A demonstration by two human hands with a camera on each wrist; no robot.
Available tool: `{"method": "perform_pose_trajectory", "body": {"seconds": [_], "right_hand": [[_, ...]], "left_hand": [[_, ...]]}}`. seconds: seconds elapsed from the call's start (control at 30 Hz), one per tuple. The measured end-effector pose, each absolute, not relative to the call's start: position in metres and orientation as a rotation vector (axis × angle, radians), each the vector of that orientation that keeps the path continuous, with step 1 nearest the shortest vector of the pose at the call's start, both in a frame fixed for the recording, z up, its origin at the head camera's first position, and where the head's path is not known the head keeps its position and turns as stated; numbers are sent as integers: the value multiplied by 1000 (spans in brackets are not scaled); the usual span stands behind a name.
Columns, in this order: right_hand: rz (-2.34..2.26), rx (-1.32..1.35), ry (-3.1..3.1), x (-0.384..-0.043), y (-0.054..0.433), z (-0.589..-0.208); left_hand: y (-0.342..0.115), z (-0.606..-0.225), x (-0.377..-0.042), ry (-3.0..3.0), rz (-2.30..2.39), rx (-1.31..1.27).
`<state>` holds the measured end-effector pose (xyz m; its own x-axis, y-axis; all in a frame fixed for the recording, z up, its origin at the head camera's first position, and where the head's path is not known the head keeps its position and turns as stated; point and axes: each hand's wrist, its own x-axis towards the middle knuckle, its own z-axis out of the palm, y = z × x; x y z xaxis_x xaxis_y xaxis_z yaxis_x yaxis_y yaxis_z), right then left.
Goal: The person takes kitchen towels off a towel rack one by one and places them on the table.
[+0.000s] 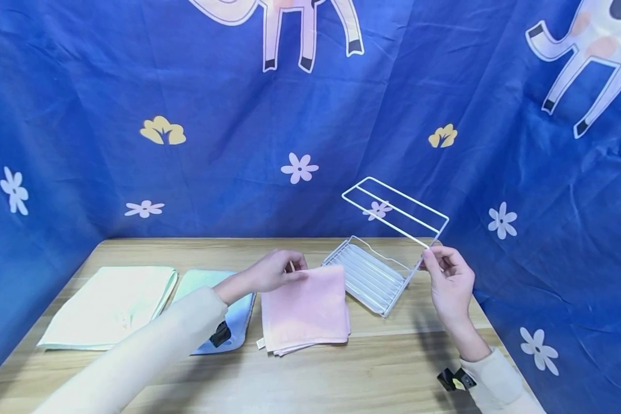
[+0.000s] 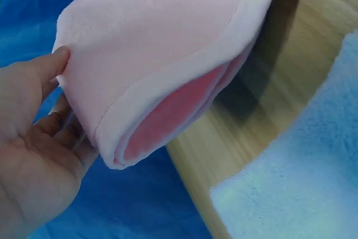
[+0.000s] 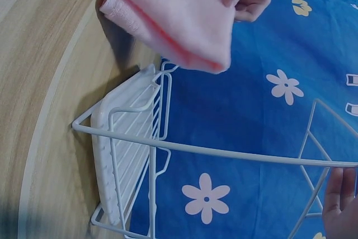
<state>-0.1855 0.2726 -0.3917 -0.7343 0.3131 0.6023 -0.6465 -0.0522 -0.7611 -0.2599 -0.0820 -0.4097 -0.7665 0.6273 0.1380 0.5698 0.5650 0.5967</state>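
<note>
My left hand point(image 1: 279, 271) pinches the far edge of a folded pink towel point(image 1: 307, 310) between thumb and fingers. In the left wrist view the towel point(image 2: 162, 43) hangs in soft folds from that grip, its layers gaping at the lower edge. On the right, my right hand point(image 1: 451, 282) holds a white wire rack by the corner of its upper frame point(image 1: 398, 209). The rack's lower shelf, with a ribbed white tray point(image 1: 374, 277) in it, is close over the table. In the right wrist view, my right fingers point(image 3: 334, 194) are at a rack bar point(image 3: 235, 154).
A folded blue towel point(image 1: 242, 319) lies left of the pink one, partly behind my left forearm. Farther left is a folded pale towel point(image 1: 108, 305). The wooden table point(image 1: 300, 379) ends at a blue patterned curtain point(image 1: 227, 190) behind and at both sides.
</note>
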Motion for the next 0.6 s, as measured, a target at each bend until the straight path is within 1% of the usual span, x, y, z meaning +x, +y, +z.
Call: {"method": "perform_pose_trajectory", "body": {"seconds": [0.3, 0.6], "right_hand": [[1864, 343, -1565, -185, 273, -392], [1860, 373, -1558, -186, 273, -393]], "left_hand": [[-79, -425, -267, 2679, 981, 1072], [-78, -428, -268, 2675, 987, 1014]]}}
